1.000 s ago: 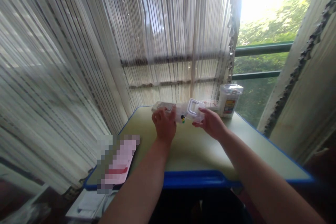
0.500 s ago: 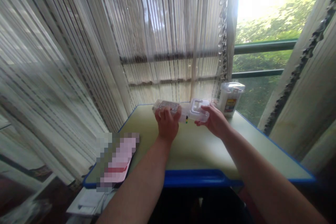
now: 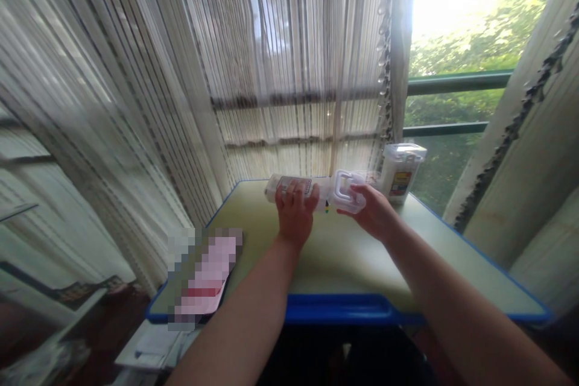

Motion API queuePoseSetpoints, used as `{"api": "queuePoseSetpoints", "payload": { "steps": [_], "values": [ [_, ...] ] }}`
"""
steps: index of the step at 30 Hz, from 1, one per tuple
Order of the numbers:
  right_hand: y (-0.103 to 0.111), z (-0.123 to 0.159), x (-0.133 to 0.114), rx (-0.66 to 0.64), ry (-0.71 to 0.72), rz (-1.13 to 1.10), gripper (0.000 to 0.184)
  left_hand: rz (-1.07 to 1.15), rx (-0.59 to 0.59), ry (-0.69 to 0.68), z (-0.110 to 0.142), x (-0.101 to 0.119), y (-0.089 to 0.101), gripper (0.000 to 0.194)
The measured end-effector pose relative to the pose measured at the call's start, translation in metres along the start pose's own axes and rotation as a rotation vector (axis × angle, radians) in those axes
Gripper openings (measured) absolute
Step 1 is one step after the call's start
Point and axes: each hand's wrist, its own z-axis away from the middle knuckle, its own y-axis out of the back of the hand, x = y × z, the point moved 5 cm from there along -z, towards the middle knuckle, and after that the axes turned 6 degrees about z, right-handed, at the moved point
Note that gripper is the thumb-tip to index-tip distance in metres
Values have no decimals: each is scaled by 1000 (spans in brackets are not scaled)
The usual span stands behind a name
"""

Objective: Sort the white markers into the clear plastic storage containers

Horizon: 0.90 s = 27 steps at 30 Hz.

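Observation:
A clear plastic storage container [image 3: 272, 190] with a printed label lies on its side near the far edge of the table. My left hand [image 3: 295, 211] is closed over it from above, fingers wrapped across the label. At its right end is a clear lid [image 3: 341, 201] with a white handle loop. My right hand [image 3: 374, 210] grips this lid by its right side, thumb on the top face. Whether the lid touches the container's mouth I cannot tell. A small yellow, green and dark piece [image 3: 327, 206] shows just left of the lid, at the container's lower side.
A similar lidded container [image 3: 400, 178] with a coloured label stands upright at the table's far right. A pink, blurred-out flat item [image 3: 210, 274] lies at the left. The table [image 3: 344, 265] has a blue rim. Sheer curtains [image 3: 289, 84] hang behind it.
Both hands, the container and the lid have shifted slightly right in the view, which itself has moved a little. Each hand has kept its grip.

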Motion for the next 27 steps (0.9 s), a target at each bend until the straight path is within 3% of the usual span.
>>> {"api": "queuePoseSetpoints", "payload": {
  "steps": [10, 18, 27],
  "values": [
    [12, -2, -6, 46, -36, 99, 15, -17, -20, -42, 3, 7, -7, 40],
    [11, -3, 0, 3, -101, 6, 16, 39, -86, 32, 5, 6, -12, 45],
    [11, -5, 7, -26, -194, -74, 15, 20, -79, 37, 4, 9, -12, 45]
  ]
}}
